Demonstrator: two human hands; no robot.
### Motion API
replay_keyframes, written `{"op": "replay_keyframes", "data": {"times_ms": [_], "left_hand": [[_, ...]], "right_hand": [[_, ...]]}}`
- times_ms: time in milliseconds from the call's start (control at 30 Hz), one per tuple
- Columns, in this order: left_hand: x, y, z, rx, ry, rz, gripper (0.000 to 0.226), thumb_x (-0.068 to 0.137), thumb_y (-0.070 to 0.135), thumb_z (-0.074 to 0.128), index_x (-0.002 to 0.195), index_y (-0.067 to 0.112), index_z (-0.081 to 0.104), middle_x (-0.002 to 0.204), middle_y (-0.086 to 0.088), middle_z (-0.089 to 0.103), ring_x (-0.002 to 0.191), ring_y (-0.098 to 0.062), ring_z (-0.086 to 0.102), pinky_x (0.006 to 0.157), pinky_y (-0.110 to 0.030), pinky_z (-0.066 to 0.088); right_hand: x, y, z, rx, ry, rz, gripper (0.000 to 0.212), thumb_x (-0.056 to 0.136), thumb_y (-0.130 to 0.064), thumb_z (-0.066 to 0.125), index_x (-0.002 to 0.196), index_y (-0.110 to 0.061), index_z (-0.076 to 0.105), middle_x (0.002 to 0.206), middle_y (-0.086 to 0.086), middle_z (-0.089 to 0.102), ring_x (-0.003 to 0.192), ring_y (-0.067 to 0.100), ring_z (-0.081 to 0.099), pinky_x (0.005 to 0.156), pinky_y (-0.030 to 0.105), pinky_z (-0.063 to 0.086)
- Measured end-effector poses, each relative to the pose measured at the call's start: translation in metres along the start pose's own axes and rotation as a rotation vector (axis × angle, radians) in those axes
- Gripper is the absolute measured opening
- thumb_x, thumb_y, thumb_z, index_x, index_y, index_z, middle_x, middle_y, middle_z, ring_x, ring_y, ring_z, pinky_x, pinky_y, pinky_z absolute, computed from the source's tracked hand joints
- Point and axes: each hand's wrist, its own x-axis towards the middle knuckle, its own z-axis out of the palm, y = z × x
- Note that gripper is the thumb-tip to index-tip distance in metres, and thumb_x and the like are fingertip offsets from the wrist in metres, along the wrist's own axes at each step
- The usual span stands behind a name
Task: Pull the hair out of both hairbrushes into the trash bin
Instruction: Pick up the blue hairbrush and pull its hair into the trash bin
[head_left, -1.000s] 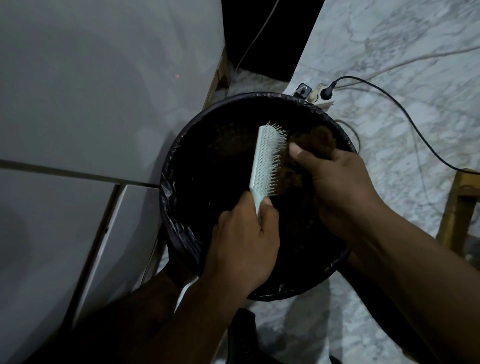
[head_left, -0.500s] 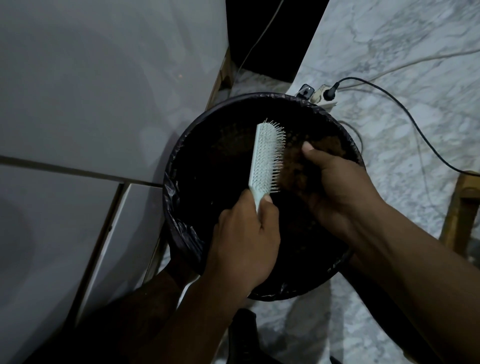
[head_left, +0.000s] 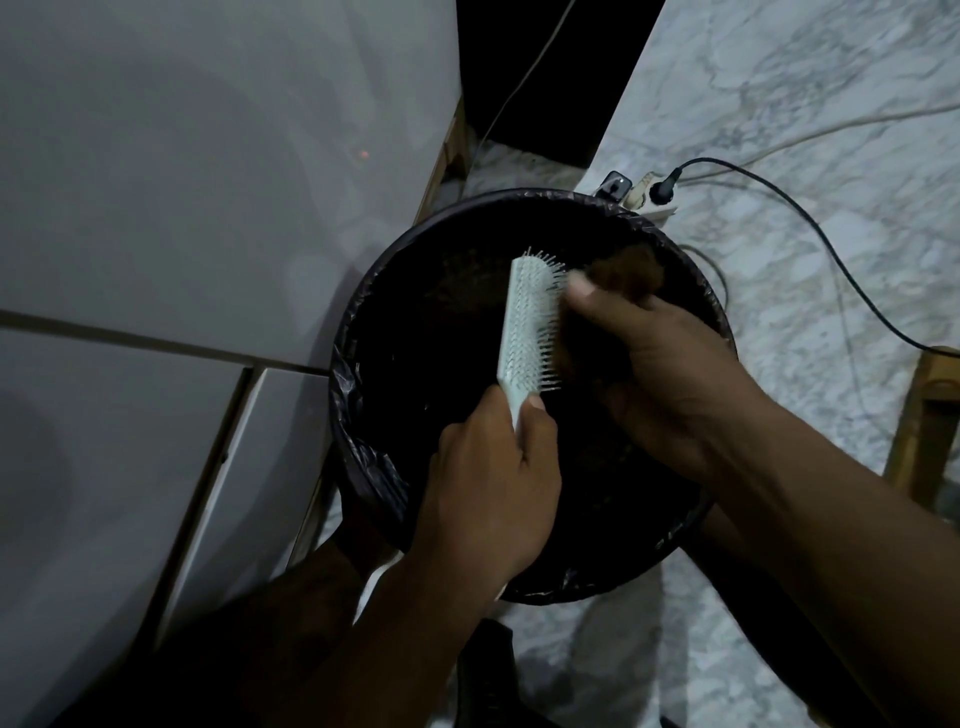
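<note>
Left hand (head_left: 488, 483) grips brush (head_left: 530, 322) over bin (head_left: 363, 415); right hand (head_left: 670, 374) pinches hair (head_left: 628, 270) at 1 o'clock; a loose clump could fall past the rim.

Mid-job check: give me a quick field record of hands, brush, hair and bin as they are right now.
left hand: gripping the handle of the hairbrush, held over the bin
hairbrush: pale, bristles facing the right hand
right hand: at the bristles, closed on a clump of brown hair
hair clump: at the bristle tips, over the bin
trash bin: round, dark liner, on marble floor
second hairbrush: not in view
</note>
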Motion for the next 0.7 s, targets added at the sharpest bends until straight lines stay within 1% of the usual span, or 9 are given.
{"op": "replay_keyframes", "data": {"times_ms": [67,133,267,333,400,433,500,533,700], "left_hand": [[-0.0021,0.0001,0.0015,0.012,-0.011,0.023,0.032,0.101,0.042,0.038,0.084,0.019,0.051,0.073,-0.004,0.060,0.067,-0.022,0.062,0.058,-0.033,0.040],[-0.0031,0.0019,0.0013,0.010,-0.024,0.054,0.032,0.100,0.044,0.037,0.081,0.021,0.048,0.067,0.000,0.057,0.060,-0.019,0.060,0.054,-0.031,0.039],[-0.0006,0.0040,-0.0024,0.017,-0.001,0.057,0.030,0.101,0.042,0.038,0.079,0.023,0.047,0.065,0.003,0.055,0.063,-0.020,0.061,0.057,-0.032,0.038],[0.0003,0.0026,-0.0026,0.014,0.014,0.025,0.030,0.101,0.041,0.038,0.081,0.021,0.049,0.068,0.003,0.057,0.064,-0.018,0.061,0.058,-0.032,0.039],[-0.0007,0.0010,-0.0014,0.029,0.004,0.013,0.031,0.102,0.041,0.037,0.083,0.020,0.050,0.070,0.001,0.059,0.064,-0.018,0.061,0.057,-0.031,0.039],[-0.0019,0.0005,-0.0002,0.036,-0.012,0.019,0.031,0.102,0.042,0.037,0.084,0.020,0.049,0.071,0.000,0.059,0.064,-0.019,0.061,0.056,-0.032,0.040],[-0.0041,0.0013,0.0013,0.054,-0.038,0.041,0.030,0.101,0.044,0.036,0.082,0.023,0.046,0.071,-0.001,0.058,0.064,-0.023,0.061,0.056,-0.033,0.041],[-0.0044,0.0020,0.0013,0.063,-0.039,0.055,0.029,0.101,0.045,0.036,0.081,0.025,0.044,0.070,-0.001,0.058,0.064,-0.024,0.061,0.056,-0.034,0.042],[0.0016,0.0021,-0.0042,0.045,-0.008,0.060,0.030,0.101,0.043,0.037,0.079,0.025,0.045,0.068,0.002,0.056,0.065,-0.022,0.061,0.058,-0.035,0.041]], "right_hand": [[-0.0005,0.0000,-0.0004,-0.181,0.088,-0.127,0.014,0.082,-0.005,0.076,0.096,-0.005,0.075,0.082,0.008,0.078,0.071,0.018,0.074,0.067,0.031,0.061],[0.0020,-0.0001,-0.0033,-0.179,0.194,-0.166,0.010,0.083,-0.003,0.076,0.093,-0.003,0.075,0.080,0.009,0.078,0.070,0.020,0.075,0.067,0.033,0.062],[0.0067,0.0011,-0.0035,0.085,0.195,0.018,0.009,0.094,-0.010,0.064,0.098,-0.006,0.071,0.081,0.009,0.072,0.065,0.017,0.070,0.055,0.029,0.059],[0.0049,0.0002,-0.0012,0.136,0.104,0.079,0.010,0.093,-0.017,0.065,0.098,-0.011,0.070,0.085,0.007,0.072,0.072,0.018,0.069,0.060,0.030,0.060],[0.0028,0.0005,-0.0006,0.006,0.021,0.002,0.011,0.087,-0.019,0.073,0.095,-0.012,0.073,0.089,0.003,0.075,0.080,0.017,0.073,0.067,0.032,0.060],[0.0010,0.0009,0.0000,-0.123,0.034,-0.085,0.011,0.083,-0.016,0.078,0.093,-0.013,0.074,0.088,0.002,0.078,0.080,0.017,0.075,0.069,0.031,0.061],[-0.0006,0.0008,0.0000,-0.313,0.142,-0.241,0.011,0.079,-0.008,0.081,0.089,-0.011,0.076,0.082,0.003,0.079,0.075,0.017,0.077,0.068,0.030,0.061],[0.0002,0.0004,-0.0011,-0.315,0.195,-0.261,0.008,0.080,-0.005,0.080,0.087,-0.009,0.076,0.077,0.003,0.079,0.070,0.016,0.076,0.064,0.029,0.061],[0.0084,0.0028,-0.0033,0.100,0.219,0.012,0.006,0.094,-0.004,0.064,0.089,-0.002,0.066,0.072,0.009,0.066,0.049,0.014,0.067,0.048,0.027,0.058]]}}
